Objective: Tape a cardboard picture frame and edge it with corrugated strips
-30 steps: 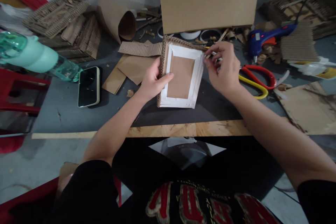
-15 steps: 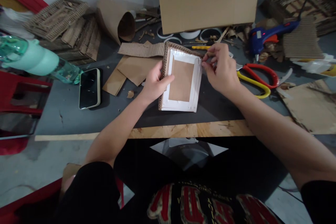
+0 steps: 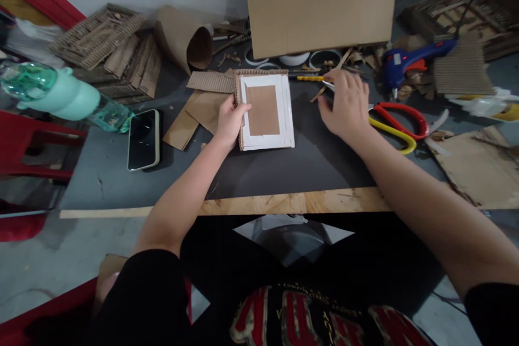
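Observation:
My left hand [image 3: 232, 123] grips the left edge of a small cardboard frame [image 3: 285, 113], thumb on the front. White strips border its brown middle panel, and corrugated card runs along its left side and top. My right hand [image 3: 346, 102] is away from the frame to the right, thumb apart from the fingers. A thin brown strip [image 3: 318, 95] lies by its thumb, and a yellow-handled tool [image 3: 310, 78] is beside its fingertips. Red-and-yellow-handled scissors [image 3: 405, 116] lie right of it, their blades mostly hidden by the hand.
A blue glue gun [image 3: 399, 65] stands at the right, near corrugated card [image 3: 462, 70]. Tape rolls [image 3: 324, 58] and scraps lie behind, before a large cardboard sheet [image 3: 320, 5]. At the left are a phone [image 3: 144, 140], a green bottle [image 3: 60, 94] and stacked corrugated frames [image 3: 133, 67].
My left hand has shifted left with the frame, which now sits straighter. My right hand has come away from the frame's upper right corner, and its fingers have spread.

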Action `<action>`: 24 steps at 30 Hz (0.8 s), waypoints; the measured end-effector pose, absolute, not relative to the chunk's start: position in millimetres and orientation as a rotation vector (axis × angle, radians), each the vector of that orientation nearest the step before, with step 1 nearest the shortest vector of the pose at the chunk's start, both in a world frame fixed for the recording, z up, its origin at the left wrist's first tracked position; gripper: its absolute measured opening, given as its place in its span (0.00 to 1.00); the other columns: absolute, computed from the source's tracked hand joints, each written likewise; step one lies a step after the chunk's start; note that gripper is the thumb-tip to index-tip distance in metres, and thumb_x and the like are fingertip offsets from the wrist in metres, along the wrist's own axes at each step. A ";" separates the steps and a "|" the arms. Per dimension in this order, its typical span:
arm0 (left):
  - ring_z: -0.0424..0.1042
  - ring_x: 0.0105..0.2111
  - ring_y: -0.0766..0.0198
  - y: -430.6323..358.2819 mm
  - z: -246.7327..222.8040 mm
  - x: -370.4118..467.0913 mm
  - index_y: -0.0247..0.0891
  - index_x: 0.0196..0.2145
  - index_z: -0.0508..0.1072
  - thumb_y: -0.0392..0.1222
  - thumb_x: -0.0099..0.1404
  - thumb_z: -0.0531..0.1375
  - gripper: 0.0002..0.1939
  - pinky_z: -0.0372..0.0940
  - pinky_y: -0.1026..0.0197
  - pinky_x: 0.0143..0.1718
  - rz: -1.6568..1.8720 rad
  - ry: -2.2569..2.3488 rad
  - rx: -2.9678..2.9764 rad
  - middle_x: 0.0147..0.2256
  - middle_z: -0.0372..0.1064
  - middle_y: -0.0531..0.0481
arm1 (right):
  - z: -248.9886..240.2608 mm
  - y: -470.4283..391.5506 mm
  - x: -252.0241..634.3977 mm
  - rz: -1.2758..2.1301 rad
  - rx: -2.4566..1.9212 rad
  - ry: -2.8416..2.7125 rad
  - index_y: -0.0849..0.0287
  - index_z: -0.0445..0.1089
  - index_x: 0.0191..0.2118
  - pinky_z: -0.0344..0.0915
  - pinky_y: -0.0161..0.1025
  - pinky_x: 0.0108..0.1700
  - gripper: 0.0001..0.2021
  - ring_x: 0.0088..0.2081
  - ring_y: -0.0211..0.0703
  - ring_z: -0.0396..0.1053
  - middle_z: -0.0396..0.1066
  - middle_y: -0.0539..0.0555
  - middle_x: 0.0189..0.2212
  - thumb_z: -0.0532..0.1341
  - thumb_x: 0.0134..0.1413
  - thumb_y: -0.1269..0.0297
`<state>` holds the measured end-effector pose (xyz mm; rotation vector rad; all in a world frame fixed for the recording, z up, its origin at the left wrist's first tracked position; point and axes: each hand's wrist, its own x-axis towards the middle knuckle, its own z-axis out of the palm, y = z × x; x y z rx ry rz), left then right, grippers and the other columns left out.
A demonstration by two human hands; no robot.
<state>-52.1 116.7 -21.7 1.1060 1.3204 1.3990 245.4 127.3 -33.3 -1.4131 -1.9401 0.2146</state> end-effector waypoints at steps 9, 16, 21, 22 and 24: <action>0.81 0.42 0.48 120.7 -29.0 -56.9 0.45 0.36 0.73 0.47 0.46 0.65 0.17 0.76 0.52 0.43 1.391 1.245 1.070 0.30 0.75 0.49 | -28.7 215.3 224.9 0.223 -1.544 -2.130 0.55 0.72 0.49 0.63 0.62 0.64 0.15 0.54 0.58 0.70 0.79 0.61 0.50 0.73 0.59 0.66; 0.80 0.37 0.50 123.0 -31.4 -64.4 0.43 0.35 0.72 0.47 0.46 0.66 0.17 0.77 0.49 0.43 1.289 1.211 1.111 0.31 0.74 0.50 | -3.7 229.7 210.7 0.207 -1.651 -2.150 0.56 0.72 0.42 0.65 0.54 0.57 0.09 0.52 0.54 0.68 0.73 0.67 0.59 0.69 0.59 0.75; 0.82 0.44 0.48 119.6 -31.9 -62.6 0.44 0.38 0.75 0.57 0.47 0.76 0.26 0.78 0.49 0.46 1.311 1.135 1.170 0.37 0.80 0.48 | 7.1 176.5 237.1 0.146 -1.357 -1.888 0.56 0.64 0.67 0.65 0.55 0.57 0.20 0.50 0.56 0.74 0.77 0.66 0.54 0.58 0.73 0.63; 0.83 0.47 0.46 118.6 -31.1 -62.1 0.44 0.40 0.75 0.60 0.45 0.79 0.30 0.79 0.48 0.48 1.301 1.122 1.182 0.40 0.82 0.47 | 6.0 167.8 241.2 0.193 -1.270 -1.874 0.54 0.63 0.67 0.67 0.55 0.56 0.20 0.47 0.55 0.75 0.79 0.63 0.48 0.57 0.75 0.58; 0.82 0.52 0.41 116.8 -29.0 -61.4 0.43 0.42 0.76 0.64 0.42 0.82 0.37 0.79 0.45 0.52 1.267 1.116 1.202 0.45 0.83 0.43 | 2.7 156.4 243.5 0.281 -1.094 -1.841 0.47 0.66 0.61 0.69 0.54 0.54 0.19 0.43 0.54 0.75 0.79 0.59 0.43 0.55 0.76 0.44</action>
